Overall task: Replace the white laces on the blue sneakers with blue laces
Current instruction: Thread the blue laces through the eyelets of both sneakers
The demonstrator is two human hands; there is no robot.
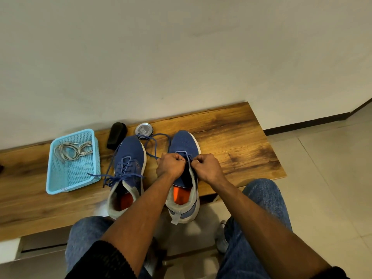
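Two blue sneakers stand side by side on a wooden bench (pixel 237 137), toes toward the wall. The left sneaker (pixel 128 158) is laced with a blue lace whose ends trail out sideways. Over the right sneaker (pixel 184 143), my left hand (pixel 171 164) and my right hand (pixel 207 167) are curled into fists, each pinching the blue lace (pixel 155 137) at the eyelets. The slack of that lace loops out toward the wall between the shoes. White laces (pixel 72 151) lie coiled in a light blue basket (pixel 60 178) on the left.
A black shoe brush (pixel 116 134) and a round polish tin (pixel 144 130) sit by the wall behind the left sneaker. My knees in jeans are just below the bench's front edge. The bench ends at right over a tiled floor.
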